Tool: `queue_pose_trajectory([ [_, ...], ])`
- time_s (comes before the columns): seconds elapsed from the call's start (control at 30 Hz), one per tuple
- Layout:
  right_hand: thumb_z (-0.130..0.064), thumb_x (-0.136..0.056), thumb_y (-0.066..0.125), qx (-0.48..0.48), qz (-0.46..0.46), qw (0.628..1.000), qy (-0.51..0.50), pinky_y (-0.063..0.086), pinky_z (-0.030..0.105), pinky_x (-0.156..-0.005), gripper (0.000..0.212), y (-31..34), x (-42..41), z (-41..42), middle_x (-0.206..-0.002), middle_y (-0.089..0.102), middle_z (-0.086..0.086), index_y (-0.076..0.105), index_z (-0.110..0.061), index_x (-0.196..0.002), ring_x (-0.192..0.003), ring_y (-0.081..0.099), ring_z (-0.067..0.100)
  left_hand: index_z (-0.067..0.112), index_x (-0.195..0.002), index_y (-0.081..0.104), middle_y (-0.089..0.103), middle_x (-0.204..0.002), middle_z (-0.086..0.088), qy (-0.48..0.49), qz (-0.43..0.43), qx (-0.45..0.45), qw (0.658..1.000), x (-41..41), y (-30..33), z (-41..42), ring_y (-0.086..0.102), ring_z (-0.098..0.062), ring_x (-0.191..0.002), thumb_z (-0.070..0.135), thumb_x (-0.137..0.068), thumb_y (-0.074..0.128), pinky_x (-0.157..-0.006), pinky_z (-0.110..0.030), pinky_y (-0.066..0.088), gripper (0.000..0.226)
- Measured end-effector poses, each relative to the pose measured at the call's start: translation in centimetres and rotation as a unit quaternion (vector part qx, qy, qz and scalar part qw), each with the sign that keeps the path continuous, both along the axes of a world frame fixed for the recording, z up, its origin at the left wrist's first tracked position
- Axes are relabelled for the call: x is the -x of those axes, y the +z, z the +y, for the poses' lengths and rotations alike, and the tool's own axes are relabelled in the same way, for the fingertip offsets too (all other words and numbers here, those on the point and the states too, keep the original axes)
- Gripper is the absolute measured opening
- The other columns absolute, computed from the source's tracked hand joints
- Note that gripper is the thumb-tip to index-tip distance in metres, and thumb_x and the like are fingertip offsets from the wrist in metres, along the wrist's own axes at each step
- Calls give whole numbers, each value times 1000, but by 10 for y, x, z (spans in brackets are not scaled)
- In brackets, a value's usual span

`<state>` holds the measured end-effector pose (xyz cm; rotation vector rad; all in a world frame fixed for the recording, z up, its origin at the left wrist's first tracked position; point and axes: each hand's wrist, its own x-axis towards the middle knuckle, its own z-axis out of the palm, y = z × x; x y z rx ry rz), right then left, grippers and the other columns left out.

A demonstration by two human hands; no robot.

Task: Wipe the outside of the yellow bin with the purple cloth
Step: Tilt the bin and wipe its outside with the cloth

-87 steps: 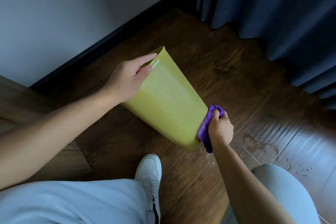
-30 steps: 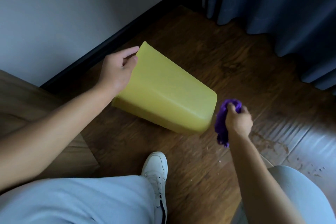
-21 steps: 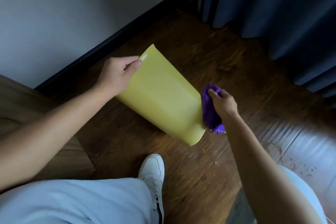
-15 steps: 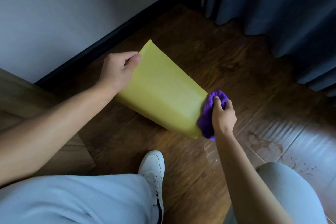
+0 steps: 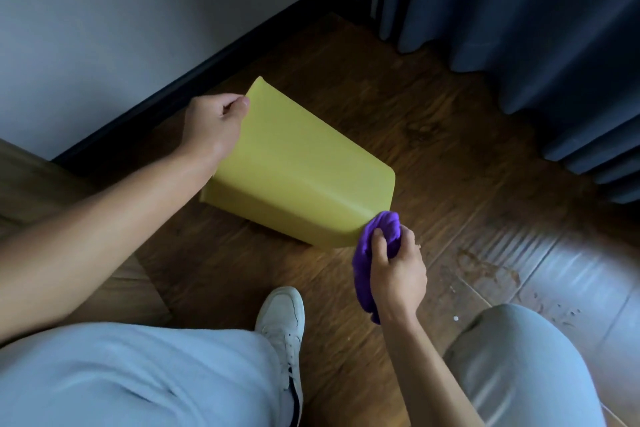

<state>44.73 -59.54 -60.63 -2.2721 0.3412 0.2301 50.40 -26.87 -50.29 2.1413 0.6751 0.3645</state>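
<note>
Your bin [image 5: 304,170] lies tipped over above the wooden floor [image 5: 433,121], its long axis running from the rim at your left hand [image 5: 211,125] down to the base near your right hand [image 5: 398,270]. Your left grip is pinched on the rim edge, thumb on the outside, holding the bin tilted. Your right grip is curled tight around the bunched cloth [image 5: 377,246], whose top touches the bin's lower base corner; the rest hangs below your fist. The broad upper face stretches up and left from the cloth, so the next stroke likely runs that way along the bin's length. The shoe [image 5: 282,319] and both knees sit just below, the wall [image 5: 138,17] and curtain [image 5: 519,28] stand well apart; nothing blocks the stroke.
</note>
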Motion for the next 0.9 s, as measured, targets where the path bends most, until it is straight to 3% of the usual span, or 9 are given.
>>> queue_pose_trajectory([
  [0.17,-61,-91,52,48,20,994,97,56,38,-69,30,7,12,-13,-84,69,-10,59,-32,-97,-79,66,21,18,-118,75,73,-103,0,22,27,0,999,-16,5,8,65,-11,-94,34,-103,56,-83,-24,48,29],
  [0.27,-59,-92,54,6,-3,999,43,57,40,-74,31,17,2,-23,-84,71,-11,64,-34,-107,-82,68,20,14,-113,74,66,-77,-1,15,52,-41,998,-20,7,10,57,-14,-68,33,-103,53,-65,-25,46,30],
  [0.4,-54,-95,58,-8,-49,999,-6,55,38,-78,34,35,-34,-41,-90,70,-4,66,-32,-119,-86,68,24,14,-103,73,60,-73,-6,-6,62,-55,997,-26,15,6,49,-18,-63,31,-104,50,-61,-29,41,28],
  [0.47,-54,-96,57,-15,-61,998,-8,57,42,-81,35,43,-52,-49,-97,71,-2,65,-33,-123,-89,68,25,19,-99,71,53,-65,1,-20,62,-60,996,-33,24,-3,43,-14,-55,31,-105,49,-56,-23,37,25],
  [0.57,-52,-98,56,-21,-62,998,10,58,45,-83,36,47,-71,-53,-101,68,-3,62,-34,-129,-94,68,26,12,-107,72,48,-60,7,-47,62,-76,994,-45,35,-19,40,-10,-51,30,-106,48,-51,-23,33,30],
  [0.67,-48,-100,58,-42,-52,997,35,56,50,-93,45,41,-79,-41,-118,67,1,53,-37,-143,-107,65,26,17,-110,70,62,-76,-1,-59,70,-68,993,-55,43,-30,54,-17,-64,29,-106,47,-65,-26,42,26],
  [0.73,-46,-99,60,-55,-46,996,61,53,47,-99,52,31,-81,-29,-129,63,2,47,-40,-149,-114,62,24,18,-135,64,71,-118,-5,-42,74,-40,996,-62,44,-31,66,-22,-102,29,-107,49,-84,-25,42,34],
  [0.8,-45,-100,59,-65,-37,994,81,51,45,-100,52,19,-82,-16,-135,60,2,46,-41,-150,-119,60,25,25,-148,53,55,-149,-4,-23,73,-1,997,-65,43,-27,53,-23,-133,27,-107,50,-94,-25,38,41],
  [0.9,-46,-101,56,-64,-36,995,68,49,41,-95,51,1,-81,0,-143,56,3,47,-40,-151,-123,59,28,29,-150,49,48,-156,-5,-7,74,27,997,-63,39,-14,47,-25,-140,23,-107,49,-96,-25,35,43],
])
